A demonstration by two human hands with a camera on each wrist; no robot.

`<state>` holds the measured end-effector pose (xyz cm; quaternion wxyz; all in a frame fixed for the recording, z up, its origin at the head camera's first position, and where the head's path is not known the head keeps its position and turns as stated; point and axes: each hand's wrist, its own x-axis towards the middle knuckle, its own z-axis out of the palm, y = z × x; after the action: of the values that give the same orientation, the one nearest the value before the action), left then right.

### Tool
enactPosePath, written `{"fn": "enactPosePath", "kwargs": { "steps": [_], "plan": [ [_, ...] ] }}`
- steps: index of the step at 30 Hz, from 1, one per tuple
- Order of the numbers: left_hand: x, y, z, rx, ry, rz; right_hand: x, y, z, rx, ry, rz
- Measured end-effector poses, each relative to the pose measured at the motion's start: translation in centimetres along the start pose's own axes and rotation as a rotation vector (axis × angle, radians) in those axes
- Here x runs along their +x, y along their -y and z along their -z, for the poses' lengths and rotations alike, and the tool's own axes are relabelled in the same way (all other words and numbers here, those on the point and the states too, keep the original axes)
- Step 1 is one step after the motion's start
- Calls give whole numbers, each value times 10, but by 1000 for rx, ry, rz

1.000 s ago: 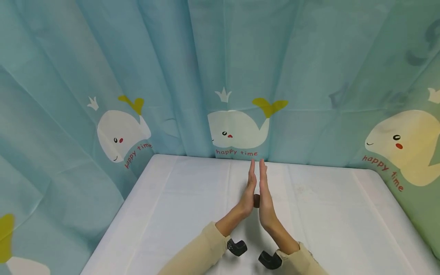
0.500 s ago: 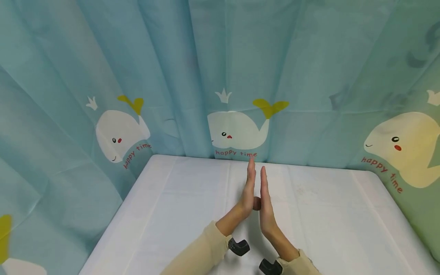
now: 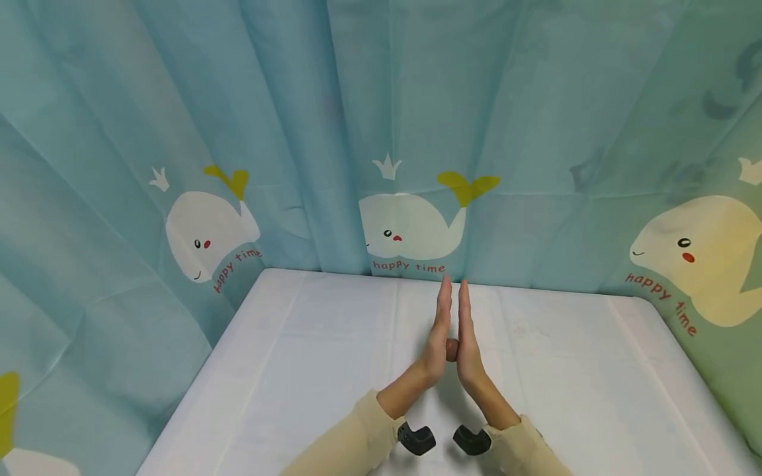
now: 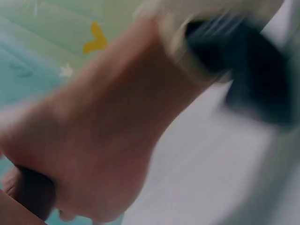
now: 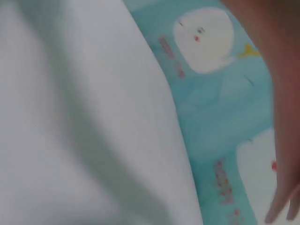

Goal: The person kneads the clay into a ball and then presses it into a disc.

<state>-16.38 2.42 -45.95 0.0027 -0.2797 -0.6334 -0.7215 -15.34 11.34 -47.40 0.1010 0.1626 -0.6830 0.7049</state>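
In the head view my left hand [image 3: 439,334] and right hand [image 3: 469,340] face each other palm to palm above the table, fingers straight and pointing away from me. A small brown rounded lump [image 3: 452,350] is pressed between the two palms, near the heels of the hands. The fingertips stand slightly apart. In the left wrist view the lump [image 4: 35,192] looks dark at the lower left, against the blurred palm of the right hand [image 4: 93,150]. The right wrist view catches part of a hand [image 5: 288,117] at its right edge; the lump is not seen there.
A white-covered table [image 3: 333,330] lies below the hands. Behind and beside it hangs a blue-green curtain [image 3: 297,132] printed with whales. Black wrist devices, one on the left cuff [image 3: 417,439] and one on the right cuff [image 3: 472,441], sit close to each other.
Both hands and the lump have shifted slightly right. The palms have slid against each other: the right hand drew back, then moved forward again relative to the left. The lump stays between them.
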Motion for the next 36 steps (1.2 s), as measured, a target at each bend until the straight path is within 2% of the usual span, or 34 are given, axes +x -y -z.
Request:
{"fn": "enactPosePath", "kwargs": {
  "steps": [3,5,9,13,15,18,20,22,24,27,31,33,36],
  "plan": [
    [7,6,4,1,-52,1,-12,9,-9,7,21,26],
    [9,12,5,2,-65,22,-13,19,-12,1,25,51],
    [6,15,1,12,-27,72,3,27,-5,-26,0,54],
    [-1,9,-5,0,16,84,16,10,10,-32,-39,7],
    [0,4,-6,-3,17,64,13,0,12,-19,-39,-15],
    [6,0,-2,-8,-15,20,-3,-6,3,6,-18,-18],
    [10,1,2,-3,-51,-4,-15,-2,-6,19,-1,-14],
    [13,6,5,-1,-71,-2,-21,9,-12,18,9,21],
    [12,10,4,5,-58,23,-19,21,-13,5,10,45],
    [6,14,-2,-3,-9,57,-5,29,-4,-13,-6,65],
    [-3,9,-11,-44,38,58,10,12,14,-10,-37,3],
    [-2,4,-11,-55,30,55,8,2,16,0,-38,-24],
    [4,3,-5,-47,-11,51,-7,-1,4,-10,-21,-33]
  ]
}}
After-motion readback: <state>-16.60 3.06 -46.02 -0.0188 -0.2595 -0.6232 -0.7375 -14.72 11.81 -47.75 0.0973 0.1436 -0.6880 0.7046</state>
